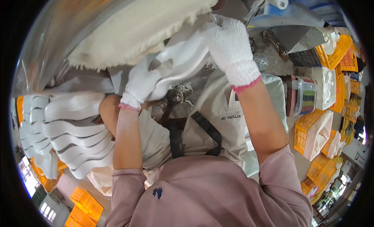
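Note:
In white knitted gloves with pink cuffs, both my hands grip one smooth white curved piece (186, 55), long and wavy like a shoe sole. My left hand (142, 79) is closed round its nearer, lower end, with a grey smudge on the glove's fingers. At the far upper end my right hand (230, 43) is closed on it, the fingertips partly hidden. A large cream fluffy buffing wheel (140, 30) is just beyond the piece; whether they touch I cannot tell. Left of my left forearm, similar white curved pieces (82, 139) are stacked in rows.
A curved shiny hood (41, 43) surrounds the wheel's left side. Beneath my hands lies a dusty surface with pale scraps (183, 92). A cream cloth with black straps (206, 127) covers my lap. Orange crates (83, 205) stand at lower left, more orange crates (321, 172) at right.

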Demonstrator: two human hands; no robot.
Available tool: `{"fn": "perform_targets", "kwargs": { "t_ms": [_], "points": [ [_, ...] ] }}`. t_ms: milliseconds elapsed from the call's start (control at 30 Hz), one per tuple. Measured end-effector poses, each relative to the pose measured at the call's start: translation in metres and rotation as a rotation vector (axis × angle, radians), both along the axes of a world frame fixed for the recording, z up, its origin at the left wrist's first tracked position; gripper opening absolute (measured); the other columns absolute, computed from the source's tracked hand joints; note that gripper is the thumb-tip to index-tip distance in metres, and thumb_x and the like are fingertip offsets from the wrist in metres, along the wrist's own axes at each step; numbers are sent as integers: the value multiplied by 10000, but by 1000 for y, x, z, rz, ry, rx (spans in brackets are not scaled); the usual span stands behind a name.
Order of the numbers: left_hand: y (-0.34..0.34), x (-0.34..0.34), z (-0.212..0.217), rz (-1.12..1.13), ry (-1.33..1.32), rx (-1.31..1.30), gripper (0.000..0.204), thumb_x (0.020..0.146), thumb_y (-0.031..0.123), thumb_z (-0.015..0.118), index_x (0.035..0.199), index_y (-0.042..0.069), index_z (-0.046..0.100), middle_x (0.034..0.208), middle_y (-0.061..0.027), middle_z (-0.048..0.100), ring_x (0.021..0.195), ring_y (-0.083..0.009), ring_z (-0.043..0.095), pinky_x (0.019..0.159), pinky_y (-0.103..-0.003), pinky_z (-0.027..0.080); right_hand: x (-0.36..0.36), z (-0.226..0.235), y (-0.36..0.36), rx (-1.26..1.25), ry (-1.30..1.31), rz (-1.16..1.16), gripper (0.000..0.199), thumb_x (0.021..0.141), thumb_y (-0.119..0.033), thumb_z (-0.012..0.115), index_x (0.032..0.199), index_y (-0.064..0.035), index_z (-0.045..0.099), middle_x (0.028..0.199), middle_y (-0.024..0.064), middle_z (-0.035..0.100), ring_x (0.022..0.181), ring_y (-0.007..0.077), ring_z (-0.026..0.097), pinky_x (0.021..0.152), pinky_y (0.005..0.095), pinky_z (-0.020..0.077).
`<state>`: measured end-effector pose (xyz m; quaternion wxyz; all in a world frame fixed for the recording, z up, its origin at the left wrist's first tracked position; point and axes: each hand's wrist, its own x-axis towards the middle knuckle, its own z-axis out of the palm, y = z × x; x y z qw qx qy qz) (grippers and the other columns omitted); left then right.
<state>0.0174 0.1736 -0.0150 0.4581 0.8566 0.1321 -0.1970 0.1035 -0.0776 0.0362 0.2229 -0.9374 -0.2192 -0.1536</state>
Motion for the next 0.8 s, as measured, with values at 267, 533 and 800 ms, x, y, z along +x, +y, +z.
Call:
{"fn": "perform_targets", "kwargs": {
  "t_ms": [267, 533, 800],
  "points": [
    [-95, -14, -8, 275, -8, -1145, 362, 1034, 185, 707, 1326, -22, 654, 1192, -74, 729, 1070, -172, 696, 915, -345, 584, -26, 33, 1, -413, -112, 193, 243, 960, -255, 627, 1051, -63, 746, 1063, 228, 727, 982, 406, 715, 852, 526, 599],
    [-180, 16, 9, 696, -189, -1119, 308, 1032, 199, 689, 1241, -26, 665, 1064, -109, 756, 917, -231, 731, 818, -373, 582, -144, 73, -40, 313, 415, -296, 960, 834, -282, 792, 1615, 46, 340, 1518, 285, 529, 1392, 401, 568, 1162, 420, 461],
    [-151, 71, -34, 323, -697, -90, 357, 962, 137, 615, 1298, 27, 666, 991, -249, 748, 929, -453, 726, 861, -516, 574, -74, 33, -22, 475, 293, -348, 839, 818, -207, 740, 1561, 37, 436, 1479, 289, 557, 1344, 424, 595, 1137, 445, 480]
  ]
}}
